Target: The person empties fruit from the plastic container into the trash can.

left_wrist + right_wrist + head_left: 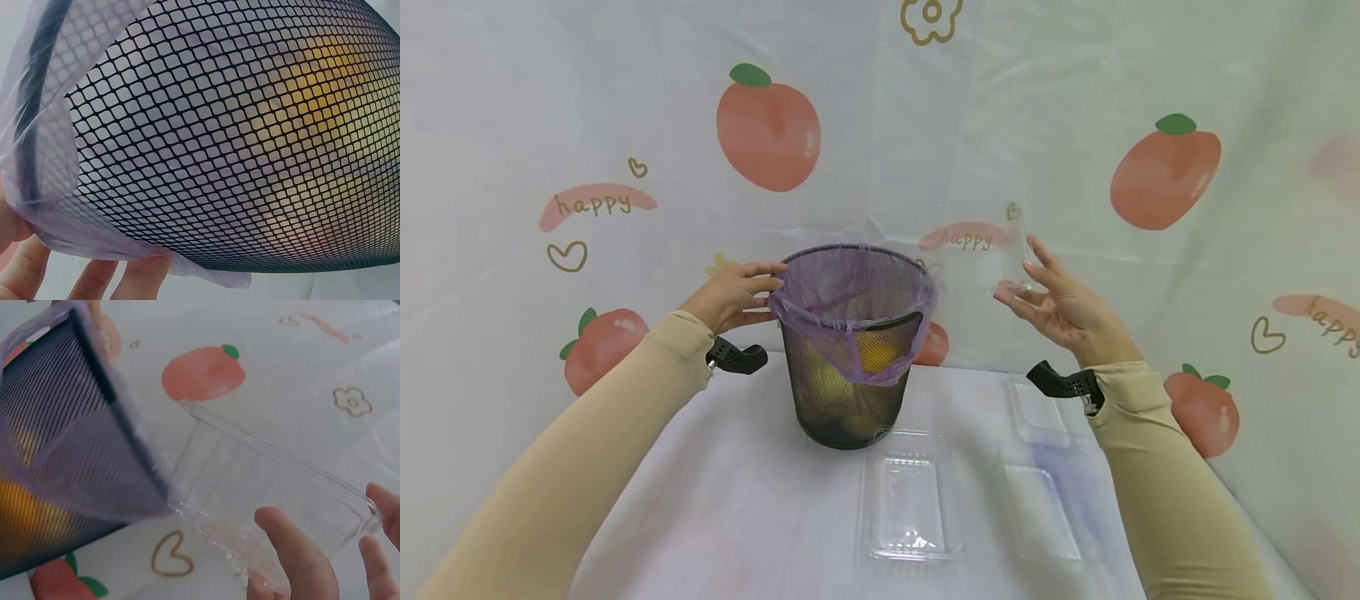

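Note:
A black mesh wastebasket [842, 400] stands upright on the white table, lined with a thin purple plastic bag [880, 371] folded over its rim. Blurred yellow and orange things [325, 87] show through the mesh. My left hand [730, 293] touches the basket's left rim and the bag with its fingers fairly straight; its fingertips [144, 275] lie along the outside. To the right of the basket, my right hand [1071, 312] holds up a clear plastic container [269, 481] by one end, between thumb and fingers. In the right wrist view the container's far end appears close to the bag; contact is unclear.
An open clear plastic container [910, 508] lies on the table in front of the basket. More clear plastic pieces [1041, 508] lie to its right, one [1037, 408] farther back. Behind hangs a white cloth [880, 125] printed with fruit.

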`<state>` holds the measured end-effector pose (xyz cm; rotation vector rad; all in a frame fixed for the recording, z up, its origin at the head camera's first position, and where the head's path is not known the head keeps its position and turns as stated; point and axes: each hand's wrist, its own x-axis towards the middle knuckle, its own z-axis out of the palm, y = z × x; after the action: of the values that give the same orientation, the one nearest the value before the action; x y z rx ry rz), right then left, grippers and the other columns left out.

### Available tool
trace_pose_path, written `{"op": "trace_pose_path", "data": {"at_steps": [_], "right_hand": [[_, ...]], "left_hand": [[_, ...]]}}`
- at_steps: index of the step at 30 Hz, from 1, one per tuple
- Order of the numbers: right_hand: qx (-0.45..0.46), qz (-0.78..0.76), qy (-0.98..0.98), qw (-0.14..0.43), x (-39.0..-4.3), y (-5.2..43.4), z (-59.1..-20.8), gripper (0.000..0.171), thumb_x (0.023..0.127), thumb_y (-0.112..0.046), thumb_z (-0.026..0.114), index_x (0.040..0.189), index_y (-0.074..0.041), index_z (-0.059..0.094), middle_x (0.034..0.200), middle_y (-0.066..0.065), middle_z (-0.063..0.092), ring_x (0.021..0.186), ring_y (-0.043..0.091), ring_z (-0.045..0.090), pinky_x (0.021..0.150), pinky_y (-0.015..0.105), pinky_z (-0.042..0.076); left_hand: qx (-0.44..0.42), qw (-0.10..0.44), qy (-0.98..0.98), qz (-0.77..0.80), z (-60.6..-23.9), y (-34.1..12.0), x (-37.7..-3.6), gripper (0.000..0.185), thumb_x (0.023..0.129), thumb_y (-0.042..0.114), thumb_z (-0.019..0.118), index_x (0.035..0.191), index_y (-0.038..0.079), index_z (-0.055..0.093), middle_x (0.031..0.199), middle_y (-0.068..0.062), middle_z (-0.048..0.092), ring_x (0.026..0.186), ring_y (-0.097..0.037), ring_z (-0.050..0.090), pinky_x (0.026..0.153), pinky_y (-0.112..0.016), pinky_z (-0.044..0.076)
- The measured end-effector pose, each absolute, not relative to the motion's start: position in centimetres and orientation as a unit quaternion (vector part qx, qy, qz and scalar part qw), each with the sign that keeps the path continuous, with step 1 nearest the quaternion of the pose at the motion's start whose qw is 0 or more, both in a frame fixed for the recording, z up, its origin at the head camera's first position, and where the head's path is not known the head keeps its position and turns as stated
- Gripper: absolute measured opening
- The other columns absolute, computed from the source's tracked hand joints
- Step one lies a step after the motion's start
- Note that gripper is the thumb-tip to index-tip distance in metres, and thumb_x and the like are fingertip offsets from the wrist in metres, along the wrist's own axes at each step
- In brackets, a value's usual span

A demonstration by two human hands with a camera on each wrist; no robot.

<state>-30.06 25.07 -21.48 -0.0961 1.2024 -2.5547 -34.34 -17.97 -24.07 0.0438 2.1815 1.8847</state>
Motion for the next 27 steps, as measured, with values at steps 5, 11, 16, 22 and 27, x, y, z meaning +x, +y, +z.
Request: {"op": "trace_pose_path", "data": {"at_steps": [5,11,16,22,27], "right_hand": [[-0.031,-0.899,0.402,0.17,-30.1,26.4,-24.6,0.064,0.1,-0.005,0.049,0.147,-0.046,0.034,0.159,0.007,-0.019,0.15,0.028,0.0,0.098,0.036,0.05],[-0.017,-0.911,0.364,0.191,-30.0,27.3,-28.1,0.042,0.101,-0.004,0.045,0.128,-0.032,0.062,0.157,-0.004,-0.028,0.149,0.028,-0.006,0.104,0.036,0.045],[-0.003,-0.915,0.351,0.201,-29.8,27.9,-30.0,0.038,0.102,-0.005,0.044,0.12,-0.028,0.068,0.156,-0.006,-0.031,0.149,0.026,-0.007,0.11,0.033,0.038],[0.021,-0.911,0.365,0.194,-29.7,28.0,-32.0,0.038,0.103,-0.007,0.043,0.117,-0.031,0.068,0.157,0.006,-0.028,0.15,0.024,-0.003,0.111,0.031,0.034],[0.003,-0.893,0.391,0.221,-29.7,28.5,-33.4,0.046,0.099,-0.003,0.052,0.132,-0.034,0.058,0.158,0.019,-0.017,0.148,0.033,0.012,0.108,0.036,0.04]], "left_hand": [[0.019,0.128,0.755,0.643,-24.1,-17.9,-34.3,0.052,0.102,0.019,0.051,0.151,0.015,0.035,0.14,-0.004,0.035,0.101,-0.013,0.054,0.091,-0.026,0.054],[0.019,0.127,0.756,0.642,-24.0,-18.0,-34.3,0.052,0.102,0.019,0.05,0.151,0.015,0.034,0.146,-0.007,0.03,0.106,-0.016,0.052,0.093,-0.028,0.053],[0.017,0.128,0.754,0.644,-24.1,-17.9,-34.3,0.052,0.102,0.019,0.05,0.151,0.015,0.035,0.145,-0.006,0.032,0.104,-0.015,0.053,0.091,-0.027,0.054],[0.02,0.129,0.753,0.645,-24.0,-17.9,-34.2,0.052,0.102,0.018,0.05,0.151,0.014,0.034,0.138,-0.004,0.035,0.1,-0.013,0.054,0.088,-0.025,0.055],[0.021,0.13,0.753,0.644,-23.9,-17.9,-34.1,0.052,0.102,0.018,0.05,0.151,0.014,0.034,0.134,-0.003,0.037,0.096,-0.011,0.056,0.088,-0.025,0.055]]}}
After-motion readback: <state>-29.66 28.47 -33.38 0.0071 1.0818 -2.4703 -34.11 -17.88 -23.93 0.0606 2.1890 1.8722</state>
